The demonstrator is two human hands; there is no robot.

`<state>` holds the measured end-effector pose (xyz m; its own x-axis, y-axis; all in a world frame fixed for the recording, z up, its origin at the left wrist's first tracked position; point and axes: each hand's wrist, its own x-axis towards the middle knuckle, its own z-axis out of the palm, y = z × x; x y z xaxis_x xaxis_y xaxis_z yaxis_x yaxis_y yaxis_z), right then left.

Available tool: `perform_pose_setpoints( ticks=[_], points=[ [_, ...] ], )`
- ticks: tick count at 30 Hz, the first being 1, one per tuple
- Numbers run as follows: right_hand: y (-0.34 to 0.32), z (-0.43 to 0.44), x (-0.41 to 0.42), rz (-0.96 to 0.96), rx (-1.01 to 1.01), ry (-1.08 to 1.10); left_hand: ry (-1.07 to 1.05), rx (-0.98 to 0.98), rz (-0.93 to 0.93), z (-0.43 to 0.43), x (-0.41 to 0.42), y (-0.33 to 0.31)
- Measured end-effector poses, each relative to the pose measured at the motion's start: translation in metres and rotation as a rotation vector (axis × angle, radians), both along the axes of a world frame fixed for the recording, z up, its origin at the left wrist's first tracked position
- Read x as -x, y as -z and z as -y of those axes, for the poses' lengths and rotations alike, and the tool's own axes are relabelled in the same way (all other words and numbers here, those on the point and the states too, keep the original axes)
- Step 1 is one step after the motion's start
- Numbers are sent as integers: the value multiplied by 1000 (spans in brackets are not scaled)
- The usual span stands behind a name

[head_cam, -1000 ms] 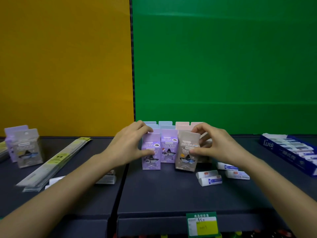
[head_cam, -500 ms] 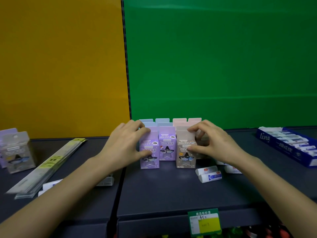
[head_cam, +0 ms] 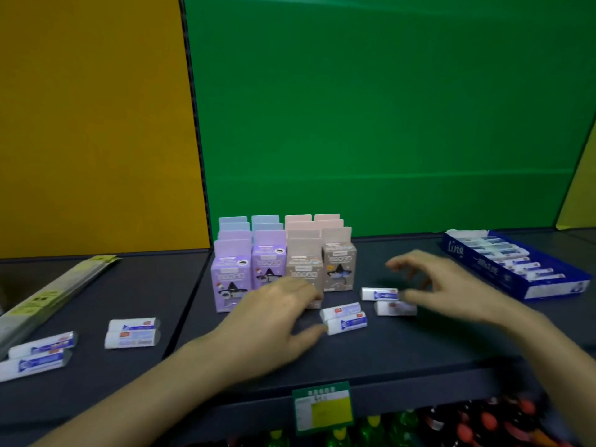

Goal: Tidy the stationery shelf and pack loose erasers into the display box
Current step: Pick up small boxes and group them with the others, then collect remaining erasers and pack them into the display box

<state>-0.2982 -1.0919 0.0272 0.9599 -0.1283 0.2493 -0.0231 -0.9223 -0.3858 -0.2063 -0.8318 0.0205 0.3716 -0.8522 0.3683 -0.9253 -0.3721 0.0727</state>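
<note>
Since the loose erasers nearest me lie in the gap between the hands, what I weigh from here is which hand takes which pair. My left hand (head_cam: pixel 274 317) is low over the shelf (head_cam: pixel 403 353), fingers fairly straight and holding nothing. Its thumb tip is just beside, perhaps touching, the near end of the middle pair of erasers (head_cam: pixel 348 323); blur keeps me from saying which. My right hand (head_cam: pixel 451 288) hovers with fingers loosely curled and spread, empty as far as I can tell, its fingertips over the right pair of erasers (head_cam: pixel 379 294).

Both pairs lie flat with their long axes running roughly across me, from one hand toward the other, the middle pair tilted a little. The display box (head_cam: pixel 477 264) lies on the outer side of the right hand and well apart from the left hand. Its long axis runs away from me at a slant, and rows of erasers are already in it.

So I judge the right hand is the one to carry to the box, and the left should feed the middle pair toward it. More loose erasers (head_cam: pixel 132 338) lie outside the left hand, well apart from the box; those look like a left-hand pickup. Upright cartons (head_cam: pixel 267 262) stand just behind the left hand's fingers, so I would keep that reach low.
</note>
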Motion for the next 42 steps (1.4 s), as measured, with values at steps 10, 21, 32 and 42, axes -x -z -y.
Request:
perform_pose_setpoints(
  ticks=[10,21,32,42],
  points=[
    [35,15,-11,-101,142,-165,-187,-256,-6,71,8,31],
    [27,4,-14,-147,364,-145,-163,-228,-152,74,7,29],
    [32,20,19,51,-36,-82,35,89,-249,68,19,23],
    [7,119,71,96,-232,-64,119,202,-479,163,52,1]
  ],
)
